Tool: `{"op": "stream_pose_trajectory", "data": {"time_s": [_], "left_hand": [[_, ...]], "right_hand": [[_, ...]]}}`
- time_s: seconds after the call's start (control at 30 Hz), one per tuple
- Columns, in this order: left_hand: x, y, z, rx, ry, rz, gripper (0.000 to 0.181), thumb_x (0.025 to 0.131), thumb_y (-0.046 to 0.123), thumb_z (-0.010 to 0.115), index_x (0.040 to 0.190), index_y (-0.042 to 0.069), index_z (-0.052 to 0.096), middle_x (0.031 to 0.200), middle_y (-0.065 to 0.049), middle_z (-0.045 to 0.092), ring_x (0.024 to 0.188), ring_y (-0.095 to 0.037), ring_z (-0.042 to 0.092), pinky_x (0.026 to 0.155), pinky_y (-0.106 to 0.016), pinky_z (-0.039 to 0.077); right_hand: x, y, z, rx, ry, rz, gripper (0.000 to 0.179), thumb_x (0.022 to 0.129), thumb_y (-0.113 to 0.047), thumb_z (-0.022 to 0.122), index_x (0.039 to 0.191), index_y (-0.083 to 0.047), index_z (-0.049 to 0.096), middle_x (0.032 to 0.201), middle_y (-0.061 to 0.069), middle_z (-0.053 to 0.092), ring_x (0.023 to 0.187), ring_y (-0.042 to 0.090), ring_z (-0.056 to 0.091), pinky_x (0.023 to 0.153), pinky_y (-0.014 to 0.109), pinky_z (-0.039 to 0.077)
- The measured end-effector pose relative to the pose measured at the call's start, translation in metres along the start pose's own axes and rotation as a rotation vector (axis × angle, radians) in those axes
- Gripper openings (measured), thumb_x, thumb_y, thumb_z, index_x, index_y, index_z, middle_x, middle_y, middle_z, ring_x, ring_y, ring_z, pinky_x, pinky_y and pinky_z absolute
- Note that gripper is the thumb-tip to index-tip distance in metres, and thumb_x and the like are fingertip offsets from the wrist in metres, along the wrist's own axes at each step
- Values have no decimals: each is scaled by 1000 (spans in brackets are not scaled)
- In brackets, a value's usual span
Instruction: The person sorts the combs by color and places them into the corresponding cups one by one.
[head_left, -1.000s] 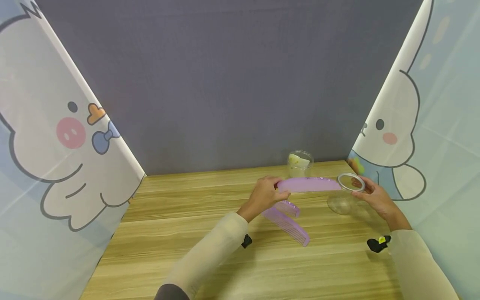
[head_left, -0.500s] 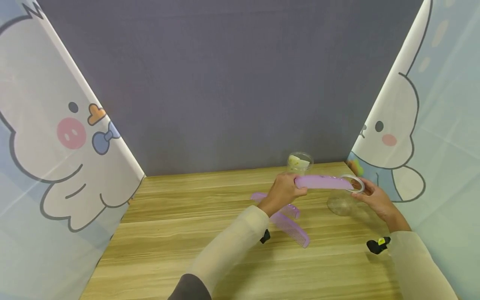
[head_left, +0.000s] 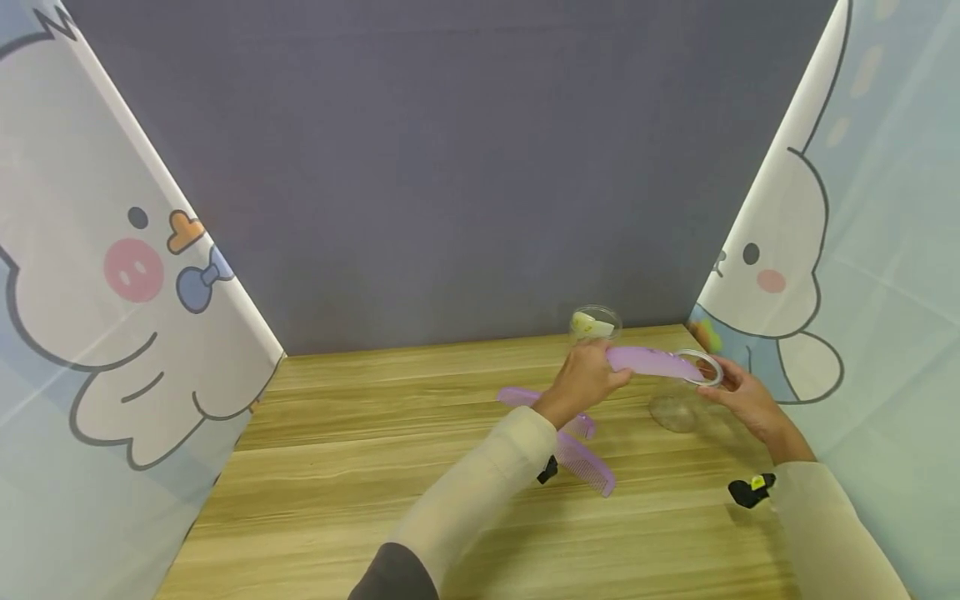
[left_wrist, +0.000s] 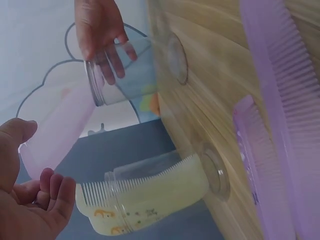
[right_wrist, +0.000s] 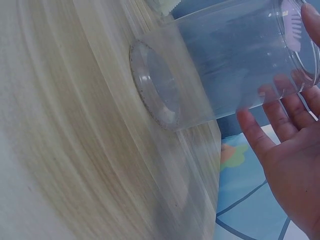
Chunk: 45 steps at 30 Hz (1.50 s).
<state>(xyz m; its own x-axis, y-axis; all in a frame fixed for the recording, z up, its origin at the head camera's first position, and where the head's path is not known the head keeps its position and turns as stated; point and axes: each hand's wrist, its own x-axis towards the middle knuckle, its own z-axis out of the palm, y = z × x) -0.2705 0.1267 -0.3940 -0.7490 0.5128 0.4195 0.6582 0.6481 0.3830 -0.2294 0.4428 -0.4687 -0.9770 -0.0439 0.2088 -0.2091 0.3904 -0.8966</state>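
- Just now, the left hand [head_left: 583, 379] had shifted to the right, carrying the held purple comb [head_left: 651, 362] toward the near clear jar [right_wrist: 225, 65].
- Comb position: half a second earlier its leading end overlapped the jar's rim in the head view; at this moment that end sat lower in the ring, and the comb tilted down toward it. The right wrist view showed comb teeth through the jar wall, just inside the mouth.
- Left fingers: gripping the comb by its trailing end, thumb opposite the fingers.
- Right hand [head_left: 750, 404]: fingers curled around the jar near its rim, little changed. The jar stood upright on the table [head_left: 337, 467].
- Meaning for the work: insertion appeared to have just begun, since most of the comb's length remained outside. The comb's slant seemed to call for more tilt.
- Unchanged items: two loose purple combs [head_left: 587, 468] lay on the table near the left forearm; the far clear jar [left_wrist: 220, 175] held pale yellow comb material [left_wrist: 160, 197].
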Motion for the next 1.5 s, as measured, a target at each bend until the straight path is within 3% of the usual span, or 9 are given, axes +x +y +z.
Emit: {"op": "stream_pose_trajectory", "data": {"time_s": [0.1, 0.2, 0.47, 0.63, 0.77, 0.9, 1.0, 1.4, 1.5], "left_hand": [[1, 5, 1, -39, -10, -34, 31, 92, 40, 74, 104, 11, 70, 92, 5, 67, 81, -4, 54, 67, -10, 40], [1, 10, 0, -87, -10, -56, 30, 91, 39, 76, 103, 12, 71, 91, 5, 66, 80, -4, 52, 65, -10, 39], [4, 18, 2, -255, -43, -54, 35, 91, 42, 77, 104, 10, 70, 91, 3, 65, 78, -4, 50, 64, -10, 40], [4, 19, 4, -375, -84, -62, 49, 92, 42, 75, 129, 11, 66, 116, 2, 72, 94, -3, 66, 74, -8, 49], [2, 16, 3, -464, -142, -22, 55, 96, 36, 72, 143, 12, 57, 134, -1, 68, 108, -8, 69, 81, -10, 52], [0, 7, 3, -457, -176, 27, 55, 98, 33, 69, 146, 12, 53, 139, -3, 65, 114, -12, 67, 85, -9, 52], [-4, -4, 4, -446, -208, 38, 51, 100, 33, 67, 144, 12, 55, 140, -4, 64, 118, -14, 66, 88, -11, 51], [-28, -56, -3, -359, -321, -29, 46, 102, 30, 63, 144, 11, 57, 141, -4, 63, 123, -18, 63, 99, -21, 53], [-35, -70, -5, -326, -336, -39, 46, 102, 27, 64, 144, 11, 56, 140, -7, 63, 124, -22, 64, 98, -24, 54]], "right_hand": [[0, 1, 1, -2, -4, -5, 75, 99, -6, 65, 156, 12, 21, 118, -36, 52, 103, -22, 52, 81, 4, 47], [1, 1, 2, 7, -5, -9, 75, 98, -6, 66, 156, 12, 21, 118, -37, 52, 104, -23, 51, 81, 4, 47], [-1, 5, 3, 46, -3, -40, 69, 98, -2, 65, 157, 5, 29, 122, -37, 53, 107, -23, 51, 83, 3, 46], [0, 5, 4, 87, -9, -51, 62, 97, 1, 64, 154, -7, 40, 123, -33, 57, 108, -20, 54, 82, 5, 48], [1, 4, 5, 59, -4, -36, 63, 97, -1, 65, 154, 0, 36, 119, -36, 55, 107, -22, 53, 82, 4, 47], [2, 3, 6, -1, 6, -13, 72, 98, -5, 65, 154, 13, 24, 115, -42, 47, 105, -27, 46, 82, 2, 44], [2, 3, 6, -7, 12, -17, 72, 97, -2, 65, 152, 16, 23, 114, -42, 48, 104, -27, 47, 82, 2, 44], [1, 4, 4, 21, 21, -51, 62, 96, 5, 64, 150, 8, 35, 115, -39, 54, 105, -23, 52, 82, 2, 45], [1, 5, 3, 22, 26, -52, 59, 96, 4, 64, 149, -1, 40, 115, -39, 54, 105, -23, 52, 81, 2, 45]]}}
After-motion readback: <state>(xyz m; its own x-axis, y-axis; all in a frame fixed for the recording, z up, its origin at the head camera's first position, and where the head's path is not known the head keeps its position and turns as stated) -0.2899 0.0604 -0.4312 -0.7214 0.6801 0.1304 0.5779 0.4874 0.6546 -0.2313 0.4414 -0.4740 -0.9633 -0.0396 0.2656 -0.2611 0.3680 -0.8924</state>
